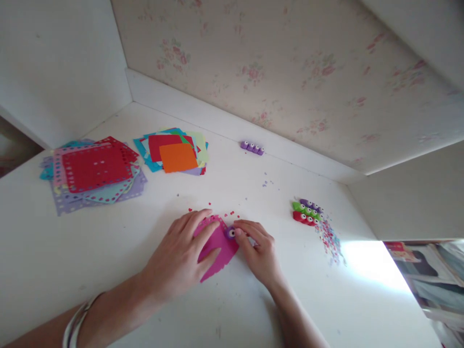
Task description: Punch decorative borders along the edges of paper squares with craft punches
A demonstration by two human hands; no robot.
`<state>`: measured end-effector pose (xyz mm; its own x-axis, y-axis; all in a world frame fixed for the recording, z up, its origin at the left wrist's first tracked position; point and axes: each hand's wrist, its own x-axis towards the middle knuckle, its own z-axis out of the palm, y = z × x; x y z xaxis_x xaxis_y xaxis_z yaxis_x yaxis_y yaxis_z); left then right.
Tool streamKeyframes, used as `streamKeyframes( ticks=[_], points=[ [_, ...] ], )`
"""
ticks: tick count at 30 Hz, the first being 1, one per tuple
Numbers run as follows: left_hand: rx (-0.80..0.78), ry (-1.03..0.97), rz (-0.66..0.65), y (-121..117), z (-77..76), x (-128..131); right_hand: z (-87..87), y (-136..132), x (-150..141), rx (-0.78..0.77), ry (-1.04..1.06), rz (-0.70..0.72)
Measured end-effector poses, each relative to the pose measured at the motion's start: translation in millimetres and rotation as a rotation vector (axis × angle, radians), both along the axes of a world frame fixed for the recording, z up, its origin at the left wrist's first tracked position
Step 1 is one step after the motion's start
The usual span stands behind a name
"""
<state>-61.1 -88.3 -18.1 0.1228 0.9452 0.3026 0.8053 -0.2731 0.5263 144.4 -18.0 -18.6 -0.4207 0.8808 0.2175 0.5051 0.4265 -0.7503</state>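
A bright pink sheet of paper [219,251] lies on the white table, with small holes punched along its far edge. My left hand [184,246] rests on the sheet's left part, fingers spread and pressing it flat. At the sheet's right edge sits a small purple craft punch [231,233] with a white and black button like an eye. My right hand [257,244] has its thumb and fingers closed around this punch. Tiny red paper bits [232,213] are scattered just beyond the sheet.
Punched coloured sheets [97,166] are piled at the far left, beside a stack of plain coloured paper [178,157]. Several purple punches [252,148] stand by the wall. Green, red and purple punches [307,212] sit at right near a confetti heap [330,239].
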Motion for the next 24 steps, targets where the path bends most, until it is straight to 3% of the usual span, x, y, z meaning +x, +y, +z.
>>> streamKeyframes(
  ticks=[4, 8, 24],
  points=[
    [-0.022, 0.085, -0.080, -0.1, 5.6, -4.9, -0.2, 4.1, -4.6, -0.004, -0.014, 0.005],
    [-0.105, 0.105, -0.139, -3.8, -0.2, -1.5, -0.6, 4.6, -8.1, -0.049, -0.026, 0.036],
    [-0.083, 0.110, -0.123, -7.4, -6.7, 3.3, 4.1, 1.9, -8.6, -0.096, -0.061, 0.047]
  ],
)
